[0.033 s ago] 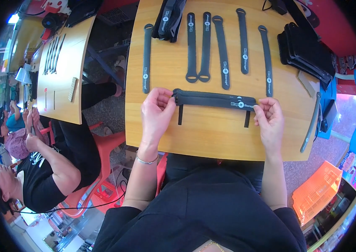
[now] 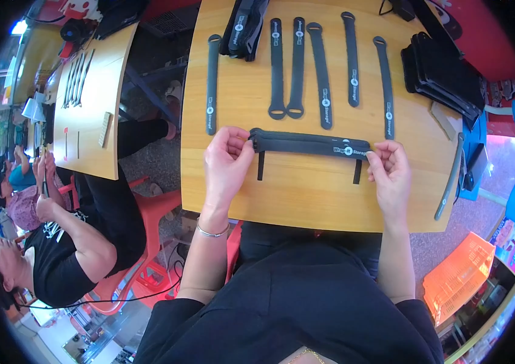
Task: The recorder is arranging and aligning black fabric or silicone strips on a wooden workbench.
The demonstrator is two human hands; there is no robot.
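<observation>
A bundle of flat black cable straps [image 2: 300, 143] is stretched sideways between my hands, just above the near part of the wooden table [image 2: 306, 206]. My left hand [image 2: 228, 161] pinches its left end between thumb and fingers. At the right end, my right hand [image 2: 393, 176] pinches the bundle by its tip. Two narrow black strips, one on the left [image 2: 261, 167] and one on the right [image 2: 357, 171], stick out below the bundle. Whether they wrap around it is hidden. Beyond my hands, several single black straps with looped ends [image 2: 277, 76] lie lengthwise on the table.
A thick stack of straps [image 2: 245, 30] lies at the far left, black flat pieces [image 2: 442, 79] at the far right. One strap [image 2: 450, 176] rests by the right edge. An orange basket [image 2: 459, 276] stands below right. Another person [image 2: 78, 255] sits left at a second table [image 2: 90, 130].
</observation>
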